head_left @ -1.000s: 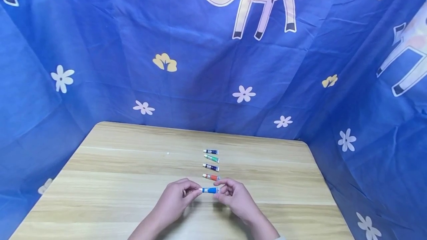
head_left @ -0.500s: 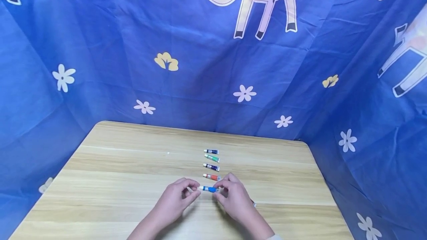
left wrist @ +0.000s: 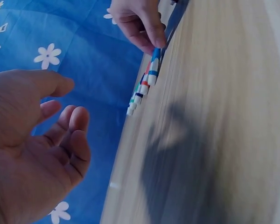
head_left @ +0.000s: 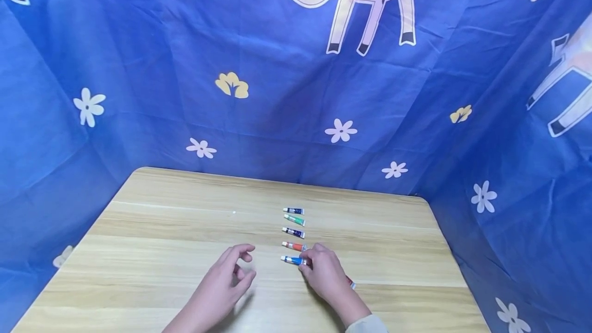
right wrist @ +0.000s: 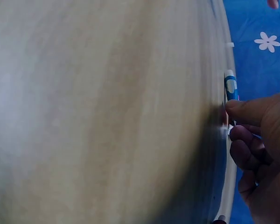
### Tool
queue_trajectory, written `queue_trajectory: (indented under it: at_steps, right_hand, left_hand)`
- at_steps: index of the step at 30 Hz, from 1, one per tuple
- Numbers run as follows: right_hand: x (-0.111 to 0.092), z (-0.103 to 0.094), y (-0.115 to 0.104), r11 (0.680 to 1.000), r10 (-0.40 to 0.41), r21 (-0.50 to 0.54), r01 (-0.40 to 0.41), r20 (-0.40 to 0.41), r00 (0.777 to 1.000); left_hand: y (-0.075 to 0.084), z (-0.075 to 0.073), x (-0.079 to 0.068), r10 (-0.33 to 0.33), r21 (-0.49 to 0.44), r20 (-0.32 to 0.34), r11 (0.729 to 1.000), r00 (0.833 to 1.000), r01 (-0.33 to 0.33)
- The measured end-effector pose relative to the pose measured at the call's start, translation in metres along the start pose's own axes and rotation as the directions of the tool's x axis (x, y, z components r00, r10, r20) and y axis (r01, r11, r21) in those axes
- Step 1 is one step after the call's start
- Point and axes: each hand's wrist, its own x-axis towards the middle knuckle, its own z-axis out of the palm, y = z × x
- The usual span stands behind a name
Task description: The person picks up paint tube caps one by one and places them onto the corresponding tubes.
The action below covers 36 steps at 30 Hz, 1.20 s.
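Observation:
A blue paint tube (head_left: pixel 291 260) with a white cap lies at the near end of a column of small tubes, its cap facing left. My right hand (head_left: pixel 324 271) pinches its crimped end between thumb and fingers; the right wrist view shows the thumb (right wrist: pixel 252 111) against the tube. Just beyond it lies an orange-red tube (head_left: pixel 292 245). Farther back come a dark violet tube (head_left: pixel 293 232), a green tube (head_left: pixel 294 219) and a dark blue tube (head_left: pixel 293 210). To the left, my left hand (head_left: pixel 224 281) hovers over the table with loosely bent fingers, holding nothing.
Another tube with a dark red end (head_left: pixel 351 282) lies right of my right wrist, partly hidden by it. The wooden table (head_left: pixel 162 240) is bordered by a blue patterned curtain (head_left: pixel 277 91) at the back and sides. A tiny white speck (head_left: pixel 234 212) sits left of the column.
My left hand has let go of the blue tube's cap and drawn away left. My right hand has brought the tube slightly away from me, closer to the orange-red one. The dark red tube has come into view.

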Motion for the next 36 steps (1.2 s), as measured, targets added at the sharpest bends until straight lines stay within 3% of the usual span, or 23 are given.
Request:
queue_trajectory:
  at_steps: [10,16,21,31,36]
  right_hand:
    - [-0.002,0.001,-0.001,0.998,-0.028,-0.054,0.027,-0.023,0.999]
    - [-0.008,-0.013,0.003,0.992,0.03,0.121,-0.028,-0.014,0.999]
    - [-0.019,-0.024,0.022,0.97,0.094,0.227,-0.083,-0.036,0.995]
    - [-0.053,-0.027,0.071,0.951,0.201,0.251,-0.181,-0.056,0.978]
    - [-0.066,-0.03,0.083,0.945,0.246,0.236,-0.227,-0.051,0.968]
  left_hand:
    - [-0.019,-0.016,-0.011,0.021,0.039,-0.043,0.999,0.999,-0.019]
    - [-0.026,-0.02,-0.008,0.023,0.061,-0.056,0.998,0.998,-0.02]
    - [-0.032,-0.023,-0.004,-0.009,0.077,-0.049,0.997,0.999,0.013]
    - [-0.051,-0.028,0.018,-0.052,0.178,0.052,0.983,0.997,0.042]
    - [-0.067,-0.037,0.043,-0.106,0.117,0.119,0.989,0.987,0.092]
